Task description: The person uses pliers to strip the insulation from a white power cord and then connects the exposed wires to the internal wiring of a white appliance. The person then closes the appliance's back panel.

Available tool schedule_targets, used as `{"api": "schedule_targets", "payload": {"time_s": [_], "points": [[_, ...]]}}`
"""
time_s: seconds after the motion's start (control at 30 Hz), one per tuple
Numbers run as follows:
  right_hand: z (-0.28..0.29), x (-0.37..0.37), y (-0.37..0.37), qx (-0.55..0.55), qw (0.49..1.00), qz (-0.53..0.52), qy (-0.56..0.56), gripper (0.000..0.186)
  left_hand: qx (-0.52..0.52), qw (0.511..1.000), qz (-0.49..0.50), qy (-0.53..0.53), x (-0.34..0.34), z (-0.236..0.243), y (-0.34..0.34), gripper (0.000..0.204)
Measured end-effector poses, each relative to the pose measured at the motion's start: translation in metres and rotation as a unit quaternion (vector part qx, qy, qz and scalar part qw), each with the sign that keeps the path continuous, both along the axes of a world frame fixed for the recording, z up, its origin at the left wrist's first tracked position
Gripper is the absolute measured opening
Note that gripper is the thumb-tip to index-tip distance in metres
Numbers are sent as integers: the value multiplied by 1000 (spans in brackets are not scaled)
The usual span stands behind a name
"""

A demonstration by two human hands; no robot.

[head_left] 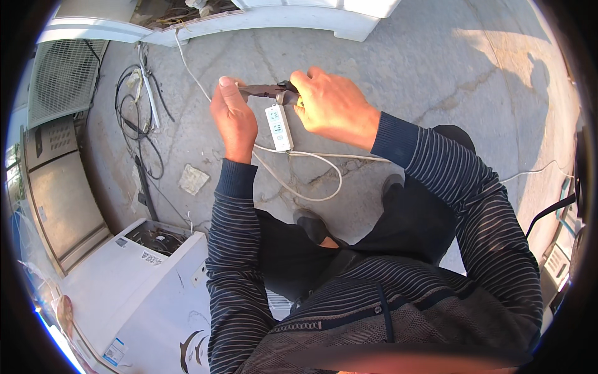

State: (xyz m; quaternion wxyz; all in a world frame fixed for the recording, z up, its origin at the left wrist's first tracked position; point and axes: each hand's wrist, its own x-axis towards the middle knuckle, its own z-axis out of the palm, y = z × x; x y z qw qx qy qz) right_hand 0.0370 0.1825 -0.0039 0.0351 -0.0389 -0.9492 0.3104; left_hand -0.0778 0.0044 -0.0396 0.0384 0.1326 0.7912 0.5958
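Note:
My left hand (233, 121), thumb uppermost, is closed around the left end of a long, dark metal tool (265, 91), whose exact kind I cannot make out. My right hand (333, 106) grips its other end, where a black part and a short metallic piece (288, 98) show beside my fingers, which partly hide them. Just below the tool in view, a white power strip (278, 128) with several sockets lies on the concrete floor, a white cable (339, 181) looping around it.
White appliance bodies stand ahead (349, 19) and at lower left (137, 299), the latter with an open compartment (156, 240). A grille panel (62, 75) and steel cabinet (65, 193) line the left. Black cables (137, 143) and a crumpled scrap (193, 179) lie on the floor.

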Motion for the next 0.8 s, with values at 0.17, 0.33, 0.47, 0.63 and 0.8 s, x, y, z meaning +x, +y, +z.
{"api": "schedule_targets", "payload": {"time_s": [0.17,0.33,0.47,0.63,0.8], "points": [[0,3,1,-4,1000,-2,-23,28,29,998,-14,-56,3,11,0,54],[-1,5,4,-2,1000,10,-20,30,33,994,-37,-94,3,11,-6,53],[-2,5,3,-3,1000,15,-26,30,30,996,-45,-69,2,6,-9,54],[-11,1,1,45,999,2,16,28,44,997,1,-70,2,-5,3,53],[-16,-6,9,-14,998,8,-59,31,200,930,34,-306,-12,14,5,49]]}}
